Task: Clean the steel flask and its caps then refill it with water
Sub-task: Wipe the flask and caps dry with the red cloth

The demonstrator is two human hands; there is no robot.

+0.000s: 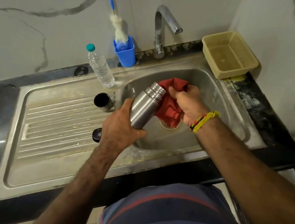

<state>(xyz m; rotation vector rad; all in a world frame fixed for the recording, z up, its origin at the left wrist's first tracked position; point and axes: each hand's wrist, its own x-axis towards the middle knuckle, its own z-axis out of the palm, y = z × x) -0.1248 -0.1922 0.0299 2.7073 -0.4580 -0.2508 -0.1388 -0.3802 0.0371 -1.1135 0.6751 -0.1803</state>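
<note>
The steel flask [144, 107] is uncapped and tilted over the sink basin [217, 108], its threaded mouth pointing up and to the right. My left hand [121, 127] grips its lower body. My right hand [188, 105] clutches a red cloth [169, 110] bunched against the flask's neck. Two dark caps rest on the ribbed drainboard [54, 119]: a cup-shaped cap [101, 101] standing near the basin's left edge and a smaller round cap [97, 134] just left of my left wrist.
A clear plastic water bottle [101, 68] with a teal lid stands behind the drainboard. A blue holder [125, 53] with a bottle brush [118, 29] sits beside the steel tap [161, 28]. A beige plastic basket [229, 55] sits at the back right on the black counter.
</note>
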